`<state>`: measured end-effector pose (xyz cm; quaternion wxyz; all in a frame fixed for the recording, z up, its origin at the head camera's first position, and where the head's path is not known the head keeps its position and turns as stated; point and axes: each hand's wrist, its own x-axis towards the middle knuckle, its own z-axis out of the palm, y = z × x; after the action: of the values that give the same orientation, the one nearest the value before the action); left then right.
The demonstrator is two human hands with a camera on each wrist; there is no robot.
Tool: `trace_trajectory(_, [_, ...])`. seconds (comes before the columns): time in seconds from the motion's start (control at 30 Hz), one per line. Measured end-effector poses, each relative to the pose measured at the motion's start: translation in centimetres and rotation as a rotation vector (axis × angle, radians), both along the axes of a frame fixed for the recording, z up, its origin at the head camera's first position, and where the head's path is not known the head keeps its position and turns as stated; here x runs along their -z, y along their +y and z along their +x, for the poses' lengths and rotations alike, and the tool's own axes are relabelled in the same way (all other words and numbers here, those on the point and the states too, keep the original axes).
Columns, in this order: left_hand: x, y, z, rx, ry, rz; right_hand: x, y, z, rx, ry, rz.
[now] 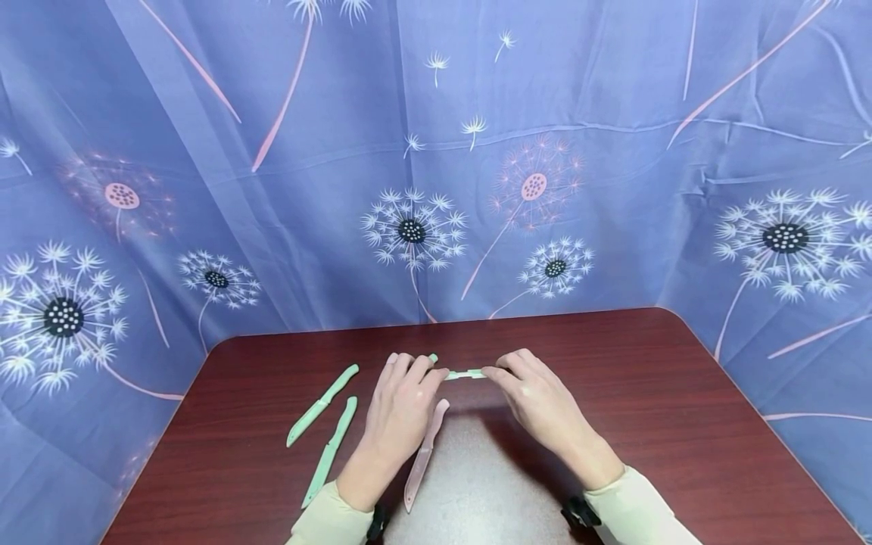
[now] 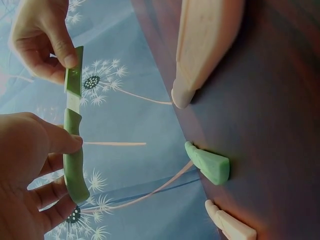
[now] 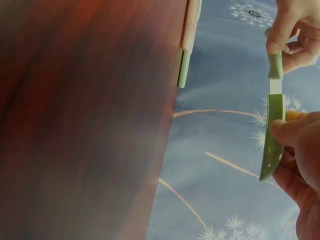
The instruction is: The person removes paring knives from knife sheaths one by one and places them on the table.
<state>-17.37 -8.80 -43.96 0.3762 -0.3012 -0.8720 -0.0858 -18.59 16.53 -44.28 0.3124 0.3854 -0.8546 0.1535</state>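
Both hands hold one green knife above the table. My left hand (image 1: 402, 405) grips its green handle (image 2: 74, 160) between thumb and fingers. Around the green sheath (image 3: 272, 137) curl the thumb and fingers of my right hand (image 1: 545, 401). A short stretch of the pale blade (image 3: 275, 86) shows between handle and sheath; the rest of it is hidden inside the sheath. In the head view, a pink sheathed knife (image 1: 424, 458) lies on the table beside my left wrist.
Two more green sheathed knives lie slantwise to the left, a farther one (image 1: 320, 409) and a nearer one (image 1: 330, 454). The dark red wooden table (image 1: 681, 424) ends at the back against a blue dandelion-print cloth (image 1: 327, 227).
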Motion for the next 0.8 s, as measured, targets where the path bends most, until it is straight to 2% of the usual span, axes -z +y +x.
trace_trajectory(0.37, [0.0,-0.14,-0.07,0.001,-0.004,0.003,0.15,0.22,-0.24,0.003,0.009,0.001])
trace_trajectory(0.6, [0.04,-0.19,-0.06,-0.026,-0.006,-0.004,0.05,0.4,-0.2,0.02,0.006,0.008])
trace_trajectory(0.8, [0.04,-0.22,-0.04,-0.039,-0.006,-0.014,0.09,0.39,-0.2,0.029,0.048,0.056])
